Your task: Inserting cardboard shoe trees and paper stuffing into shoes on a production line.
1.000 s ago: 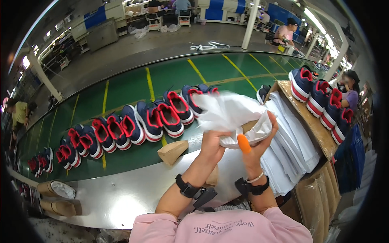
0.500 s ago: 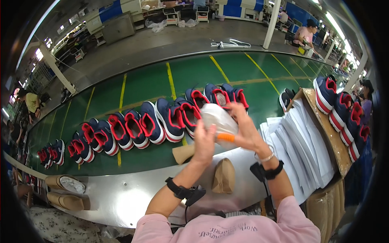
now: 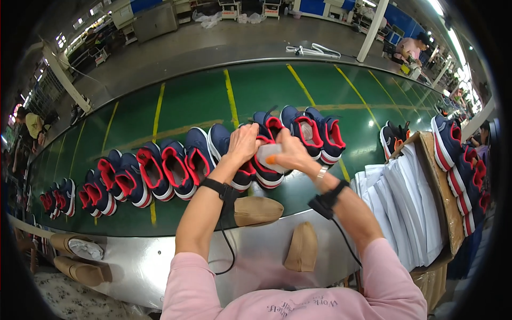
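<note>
A row of navy sneakers with red linings stands on the green belt. My left hand [image 3: 245,142] is closed on the upper of one sneaker [image 3: 271,124], by its red-lined opening. In my right hand [image 3: 292,152] is a whitish, rounded piece with an orange patch [image 3: 271,156]. That piece sits at the same sneaker's opening, and its far end is hidden. Below the hands a brown paper shoe form [image 3: 258,211] lies across the belt's near edge. Another brown paper form [image 3: 302,246] rests on the metal table.
A cardboard box [image 3: 450,197] at right holds white paper sheets [image 3: 405,202], with more sneakers [image 3: 447,145] along its far side. Two brown forms [image 3: 80,270] lie at the table's left end. An orange-and-black shoe [image 3: 392,140] stands behind the box. A person in pink [image 3: 409,49] is across the belt.
Both hands have moved from above the belt's near edge down to one sneaker. The whitish piece, between both hands before, is now in my right hand at the shoe's opening.
</note>
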{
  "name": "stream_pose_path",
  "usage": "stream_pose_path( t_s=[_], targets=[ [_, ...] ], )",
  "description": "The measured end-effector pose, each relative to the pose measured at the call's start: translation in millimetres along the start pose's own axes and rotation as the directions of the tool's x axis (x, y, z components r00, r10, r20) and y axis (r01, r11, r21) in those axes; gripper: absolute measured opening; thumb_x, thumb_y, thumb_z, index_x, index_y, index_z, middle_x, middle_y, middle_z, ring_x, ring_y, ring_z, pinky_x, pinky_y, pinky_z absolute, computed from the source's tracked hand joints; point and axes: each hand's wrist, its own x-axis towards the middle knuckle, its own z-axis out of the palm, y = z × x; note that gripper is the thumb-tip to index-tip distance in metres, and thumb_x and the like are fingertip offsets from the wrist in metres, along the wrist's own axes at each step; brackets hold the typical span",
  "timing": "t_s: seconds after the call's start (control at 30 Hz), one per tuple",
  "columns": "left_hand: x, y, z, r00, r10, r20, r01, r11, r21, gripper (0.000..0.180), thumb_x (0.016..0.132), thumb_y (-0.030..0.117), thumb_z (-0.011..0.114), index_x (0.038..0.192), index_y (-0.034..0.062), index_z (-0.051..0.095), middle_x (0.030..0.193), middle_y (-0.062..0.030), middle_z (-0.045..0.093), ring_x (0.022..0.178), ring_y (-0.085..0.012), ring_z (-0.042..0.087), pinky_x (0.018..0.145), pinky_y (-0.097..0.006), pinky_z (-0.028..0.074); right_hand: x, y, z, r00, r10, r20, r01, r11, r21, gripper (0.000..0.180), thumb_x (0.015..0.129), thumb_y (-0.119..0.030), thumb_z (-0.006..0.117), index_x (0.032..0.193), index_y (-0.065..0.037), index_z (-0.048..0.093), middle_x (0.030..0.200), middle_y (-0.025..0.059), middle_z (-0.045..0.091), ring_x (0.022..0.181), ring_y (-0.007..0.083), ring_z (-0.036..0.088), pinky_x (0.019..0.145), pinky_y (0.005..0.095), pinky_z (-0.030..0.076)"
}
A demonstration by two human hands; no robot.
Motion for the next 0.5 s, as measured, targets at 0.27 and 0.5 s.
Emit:
stream_pose_path(
  t_s=[0.27, 0.5],
  targets=[
    [0, -30, 0, 0.983, 0.094, -0.16, -0.129, 0.966, -0.224, 0.023, 0.067, 0.014, 0.07, 0.074, 0.0001, 0.054, 0.073, -0.0188, 0.055, 0.073, -0.0381, 0.055, 0.068, -0.043, 0.045, -35, -15, 3, 0.82, -0.56, -0.12, 0.547, 0.828, -0.124, 0.052, 0.054, -0.021, 0.079, 0.087, 0.003, 0.046, 0.089, 0.0203, 0.048, 0.086, 0.0364, 0.047, 0.078, 0.0438, 0.042],
    [5, -8, 9, 0.972, 0.196, -0.126, -0.212, 0.969, -0.126, 0.016, 0.071, 0.013, 0.064, 0.076, -0.0007, 0.057, 0.079, -0.0162, 0.057, 0.075, -0.0336, 0.057, 0.066, -0.039, 0.045, 18, -7, 53, 0.883, -0.311, 0.352, 0.456, 0.745, -0.486, 0.052, 0.056, -0.027, 0.074, 0.092, 0.009, 0.06, 0.105, 0.0277, 0.054, 0.099, 0.0382, 0.052, 0.088, 0.04, 0.045]
  ],
)
